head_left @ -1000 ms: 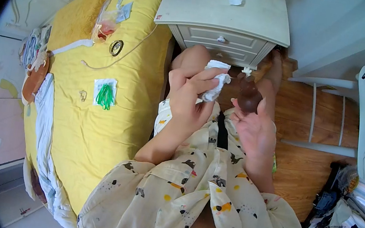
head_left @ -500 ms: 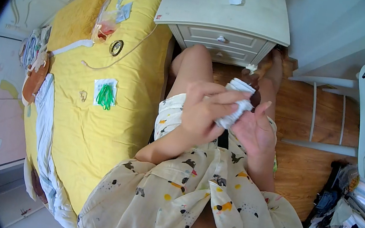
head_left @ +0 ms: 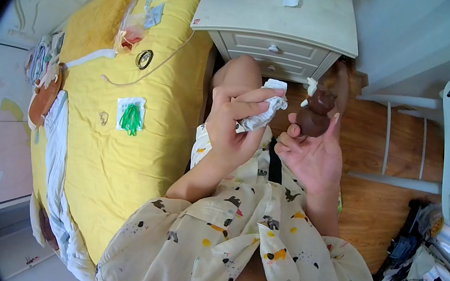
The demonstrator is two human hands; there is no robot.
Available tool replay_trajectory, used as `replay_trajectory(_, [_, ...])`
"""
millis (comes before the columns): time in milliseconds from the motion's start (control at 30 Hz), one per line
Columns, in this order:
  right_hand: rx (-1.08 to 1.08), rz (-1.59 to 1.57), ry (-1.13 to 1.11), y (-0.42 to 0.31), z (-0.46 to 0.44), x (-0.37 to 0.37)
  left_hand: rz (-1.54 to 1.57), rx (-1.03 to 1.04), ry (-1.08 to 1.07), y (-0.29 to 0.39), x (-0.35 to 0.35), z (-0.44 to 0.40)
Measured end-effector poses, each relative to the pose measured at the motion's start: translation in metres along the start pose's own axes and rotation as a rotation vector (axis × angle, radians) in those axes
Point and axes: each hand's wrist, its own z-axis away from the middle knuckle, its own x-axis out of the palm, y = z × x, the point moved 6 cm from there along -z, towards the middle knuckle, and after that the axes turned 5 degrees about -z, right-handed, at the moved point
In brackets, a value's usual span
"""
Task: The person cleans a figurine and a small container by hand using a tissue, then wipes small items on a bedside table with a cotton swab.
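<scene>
My left hand (head_left: 233,121) is closed around a crumpled white tissue (head_left: 267,109), held above my lap. To its right, my right hand (head_left: 315,157) grips a dark brown, glossy bear-shaped figurine (head_left: 316,116) by its lower part. The figurine has a rounded body and a smaller head, with small white pieces on its left side and top. A gap separates the tissue from the figurine. The palm of my right hand faces up, with thumb and fingers on either side of the figurine.
Left is a bed with a yellow sheet (head_left: 145,169), holding green bands on a white packet (head_left: 130,118), a dark bracelet (head_left: 143,59) and a pale cord (head_left: 160,67). Ahead stands a white nightstand (head_left: 311,31). A white side table (head_left: 448,162) with several items is at right.
My left hand with the tissue has moved left, away from the figurine. The figurine, earlier mostly covered by the tissue, now shows plainly in my right hand.
</scene>
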Motion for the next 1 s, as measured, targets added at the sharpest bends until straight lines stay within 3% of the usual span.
replay_trajectory(100, [-0.017, 0.038, 0.065, 0.001, 0.001, -0.001, -0.006, 0.038, -0.017, 0.005, 0.0, -0.001])
replay_trajectory(400, [-0.007, 0.078, -0.085, 0.005, -0.004, 0.011, -0.013, 0.1, -0.061, 0.019, 0.003, -0.003])
replay_trajectory(500, [-0.118, 0.128, 0.322, 0.006, 0.002, 0.001, -0.176, 0.296, -0.183, 0.044, 0.007, -0.007])
replay_trajectory(600, [-0.107, 0.131, 0.008, 0.005, -0.001, 0.007, -0.263, 0.472, -0.177, 0.051, 0.02, 0.012])
replay_trajectory(767, [-0.224, 0.227, 0.194, -0.005, 0.004, 0.003, -0.39, 0.282, -0.143, 0.026, 0.012, 0.001])
replay_trajectory(867, [-0.121, 0.108, -0.01, -0.006, 0.001, 0.002, -0.346, 0.246, -0.079, 0.023, 0.002, 0.001])
replay_trajectory(967, [-0.182, 0.147, 0.323, -0.003, 0.007, -0.016, -0.304, 0.326, -0.168, 0.041, 0.01, 0.006])
replay_trajectory(1000, [-0.135, 0.12, 0.207, -0.001, 0.005, -0.014, -0.263, 0.37, -0.176, 0.047, 0.015, 0.007])
